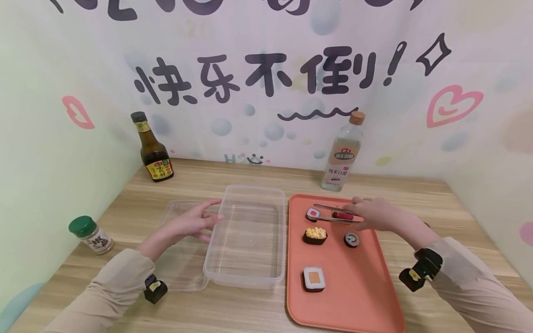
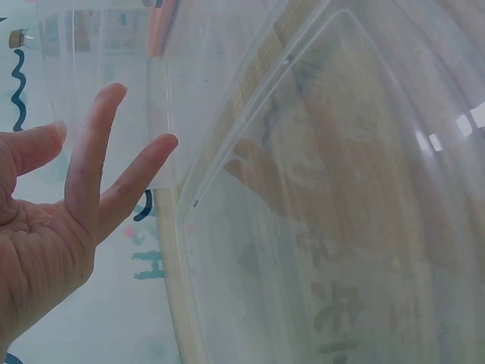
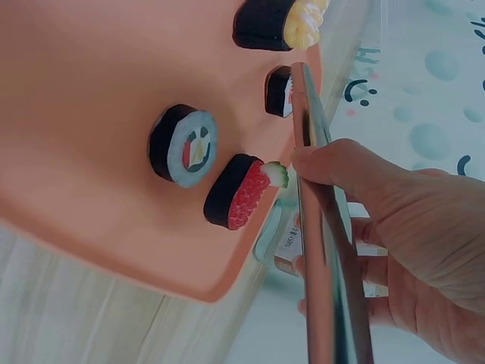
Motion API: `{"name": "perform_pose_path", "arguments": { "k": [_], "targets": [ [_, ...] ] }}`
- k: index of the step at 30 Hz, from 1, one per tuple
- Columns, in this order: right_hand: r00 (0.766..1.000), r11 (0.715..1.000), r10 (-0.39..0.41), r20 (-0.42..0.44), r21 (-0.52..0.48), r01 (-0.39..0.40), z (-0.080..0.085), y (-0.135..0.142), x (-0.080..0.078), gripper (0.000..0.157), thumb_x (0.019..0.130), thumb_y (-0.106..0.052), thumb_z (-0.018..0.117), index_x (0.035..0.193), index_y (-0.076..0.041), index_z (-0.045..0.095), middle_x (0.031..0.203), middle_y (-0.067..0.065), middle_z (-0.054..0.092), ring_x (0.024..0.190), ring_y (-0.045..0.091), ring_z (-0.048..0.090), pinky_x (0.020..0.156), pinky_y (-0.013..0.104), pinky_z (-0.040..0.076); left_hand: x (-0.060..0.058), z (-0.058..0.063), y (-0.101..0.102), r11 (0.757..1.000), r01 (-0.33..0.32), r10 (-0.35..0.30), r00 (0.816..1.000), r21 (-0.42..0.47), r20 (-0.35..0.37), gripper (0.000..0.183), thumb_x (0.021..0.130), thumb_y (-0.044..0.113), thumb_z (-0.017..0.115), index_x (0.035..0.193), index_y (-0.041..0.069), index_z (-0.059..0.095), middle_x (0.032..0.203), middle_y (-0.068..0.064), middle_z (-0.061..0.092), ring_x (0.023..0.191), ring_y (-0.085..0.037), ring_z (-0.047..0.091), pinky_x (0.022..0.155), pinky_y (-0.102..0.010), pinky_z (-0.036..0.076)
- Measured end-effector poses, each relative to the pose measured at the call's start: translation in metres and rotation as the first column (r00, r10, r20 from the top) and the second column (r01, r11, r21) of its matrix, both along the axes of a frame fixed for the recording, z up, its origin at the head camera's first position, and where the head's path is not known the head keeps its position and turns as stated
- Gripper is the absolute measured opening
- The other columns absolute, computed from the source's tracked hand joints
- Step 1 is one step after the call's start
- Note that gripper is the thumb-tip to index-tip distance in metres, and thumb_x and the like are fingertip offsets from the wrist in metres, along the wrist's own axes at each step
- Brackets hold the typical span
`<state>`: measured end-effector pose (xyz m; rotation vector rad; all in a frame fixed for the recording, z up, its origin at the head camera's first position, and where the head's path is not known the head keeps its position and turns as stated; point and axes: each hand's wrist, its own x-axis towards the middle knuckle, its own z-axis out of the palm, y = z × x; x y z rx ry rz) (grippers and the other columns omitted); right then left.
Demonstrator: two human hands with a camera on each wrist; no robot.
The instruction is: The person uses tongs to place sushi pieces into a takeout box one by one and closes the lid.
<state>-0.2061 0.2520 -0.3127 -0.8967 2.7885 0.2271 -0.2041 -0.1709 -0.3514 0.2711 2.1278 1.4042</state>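
Five sushi pieces (image 1: 315, 235), two bottles (image 1: 343, 153), one spice jar (image 1: 90, 235), one tray (image 1: 366, 286), one clear container (image 1: 250, 240).

Head view looking down over table (image 1: 233, 314), wrist views close up, right sharing tray (image 1: 366, 296)

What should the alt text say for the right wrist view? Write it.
The right hand grips metal tongs beside a red-topped sushi piece on an orange tray. Three more sushi pieces lie there: a sliced roll, a yellow-topped piece and one partly hidden behind the tongs.
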Motion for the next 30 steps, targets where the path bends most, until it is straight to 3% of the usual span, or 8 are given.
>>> {"name": "perform_pose_path", "arguments": {
  "k": [6, 14, 21, 30],
  "targets": [
    [1.0, 1.0, 0.014, -0.01, 0.004, -0.014, 0.0014, -0.0009, 0.001, 0.039, 0.08, -0.026, 0.068, 0.113, -0.008, 0.06, 0.086, 0.003, 0.051, 0.064, 0.012, 0.048, 0.05, 0.024, 0.04, 0.0005, -0.0002, 0.0001, 1.0, 0.002, -0.002, 1.0, 0.006, -0.004, 0.065, 0.097, 0.021, 0.044, 0.146, 0.004, 0.006, 0.136, -0.038, 0.032, 0.115, -0.043, 0.05, 0.073, -0.037, 0.058],
    [0.993, 0.996, 0.088, -0.077, -0.025, -0.09, -0.0014, 0.0011, 0.0011, 0.033, 0.082, -0.025, 0.066, 0.11, -0.009, 0.063, 0.081, 0.0, 0.049, 0.062, 0.009, 0.046, 0.048, 0.022, 0.037, -0.0008, -0.0022, -0.0002, 1.0, -0.02, 0.02, 1.0, 0.003, 0.004, 0.062, 0.097, 0.019, 0.043, 0.146, 0.006, 0.007, 0.136, -0.037, 0.032, 0.115, -0.043, 0.05, 0.074, -0.037, 0.058],
    [0.989, 0.993, 0.095, -0.116, -0.056, -0.102, 0.0011, -0.0002, 0.003, 0.027, 0.086, -0.022, 0.061, 0.109, -0.008, 0.062, 0.075, -0.001, 0.042, 0.055, 0.007, 0.036, 0.045, 0.019, 0.027, -0.0004, -0.0027, 0.0001, 1.0, -0.026, 0.026, 1.0, -0.001, 0.006, 0.062, 0.097, 0.018, 0.043, 0.146, 0.006, 0.008, 0.136, -0.037, 0.033, 0.115, -0.043, 0.05, 0.073, -0.036, 0.058],
    [0.985, 0.992, 0.103, -0.135, -0.055, -0.111, 0.0015, -0.0003, 0.0027, 0.028, 0.085, -0.021, 0.062, 0.109, -0.008, 0.062, 0.076, -0.001, 0.04, 0.049, 0.007, 0.033, 0.043, 0.02, 0.026, 0.0007, -0.0021, 0.0003, 1.0, -0.019, 0.019, 1.0, 0.011, 0.009, 0.063, 0.097, 0.02, 0.044, 0.146, 0.005, 0.006, 0.136, -0.037, 0.033, 0.115, -0.043, 0.051, 0.073, -0.035, 0.058]
  ]
}}
